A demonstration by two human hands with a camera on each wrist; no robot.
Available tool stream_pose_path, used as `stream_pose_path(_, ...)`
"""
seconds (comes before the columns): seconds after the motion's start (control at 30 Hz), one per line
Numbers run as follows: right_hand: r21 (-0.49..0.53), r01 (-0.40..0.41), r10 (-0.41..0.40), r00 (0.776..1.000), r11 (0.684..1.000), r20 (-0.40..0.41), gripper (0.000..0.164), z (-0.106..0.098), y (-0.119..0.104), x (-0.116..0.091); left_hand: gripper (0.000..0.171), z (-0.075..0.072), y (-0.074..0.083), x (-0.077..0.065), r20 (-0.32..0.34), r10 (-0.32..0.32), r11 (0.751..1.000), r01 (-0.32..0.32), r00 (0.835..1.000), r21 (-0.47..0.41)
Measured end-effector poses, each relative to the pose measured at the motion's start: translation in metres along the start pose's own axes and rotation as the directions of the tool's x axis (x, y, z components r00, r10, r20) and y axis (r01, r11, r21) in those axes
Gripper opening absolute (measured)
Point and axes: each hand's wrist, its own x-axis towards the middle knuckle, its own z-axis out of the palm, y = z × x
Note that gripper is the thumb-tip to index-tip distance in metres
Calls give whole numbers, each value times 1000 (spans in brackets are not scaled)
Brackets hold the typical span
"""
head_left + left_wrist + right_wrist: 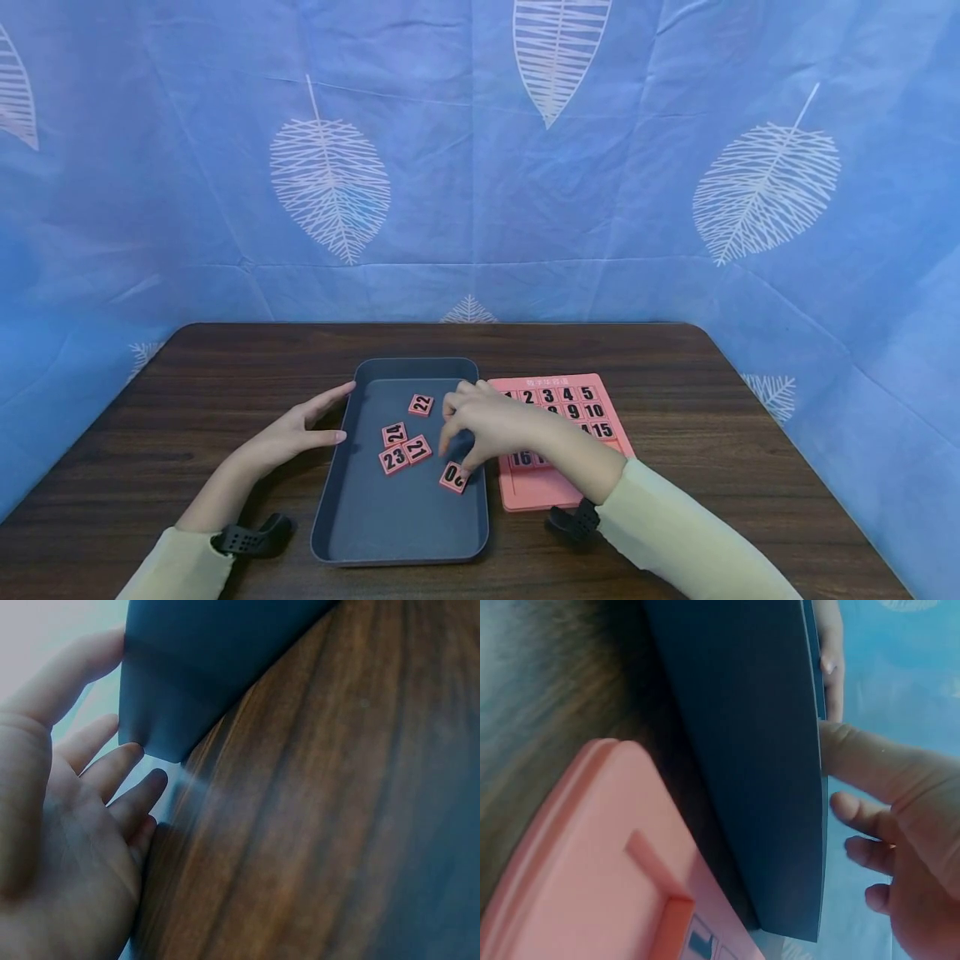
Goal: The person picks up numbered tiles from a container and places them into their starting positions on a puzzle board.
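Observation:
My left hand (288, 432) is at the left side of a dark grey tray (397, 546), fingers spread and fingertips right at its rim. In the left wrist view the thumb and fingertips are against the tray's outer wall. Over the tray's right part, my right hand (487, 417) reaches down with thumb and index finger apart. Its thumb tip is at the edge of a pink number tile marked 20 (452, 477). Near it lie tiles 21 (417, 449), 23 (393, 459), 24 (393, 434) and 22 (422, 405). In the right wrist view, the tray wall hides the thumb tip.
Right of the tray, a pink number puzzle board (536, 492) lies on the dark wooden table (712, 467), rows of numbered tiles in its upper part. My right hand and forearm cover some of them. A blue leaf-patterned cloth (480, 183) hangs behind the table.

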Motion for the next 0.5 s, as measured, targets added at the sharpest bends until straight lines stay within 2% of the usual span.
stream_pose_path(0.23, -20, -62, 63, 993, 998, 101, 28, 3, -1, 8, 72, -1, 1, 0, 0, -1, 1000, 1, 1000, 7)
stream_pose_path(0.5, -27, -94, 97, 982, 995, 161, 24, 8, -4, 16, 72, -3, 1, 2, -1, -9, 1000, 9, 1000, 6)
